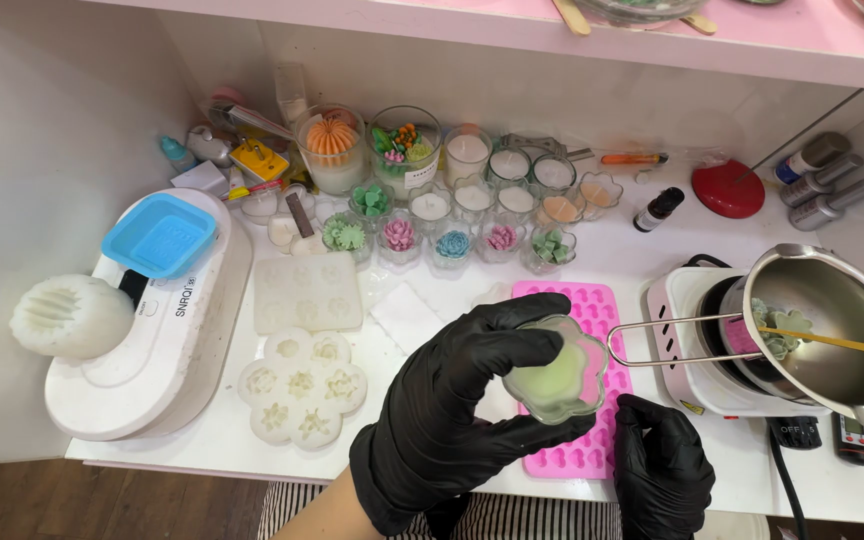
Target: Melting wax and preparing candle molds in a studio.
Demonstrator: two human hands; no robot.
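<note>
My left hand (pixel 457 400), in a black glove, grips a small flower-shaped glass cup (pixel 558 372) filled with pale green wax, held above the table's front edge. My right hand (pixel 664 465), also gloved, rests low beside it with fingers curled, just under the cup and holding nothing. Beneath the cup lies a pink silicone mould (pixel 592 455) with many small cavities. To the right, a steel melting pot (pixel 832 330) sits on a small pink hot plate (pixel 697 385), with green wax pieces and a yellow stick inside.
White silicone flower moulds (pixel 302 385) lie at the left front, near a white machine (pixel 157 340) with a blue tray (pixel 160 235). Several glass candles and succulent-shaped wax pieces (pixel 452 215) line the back. A red lid (pixel 728 190), small bottles and a thermometer (pixel 855 438) stand at right.
</note>
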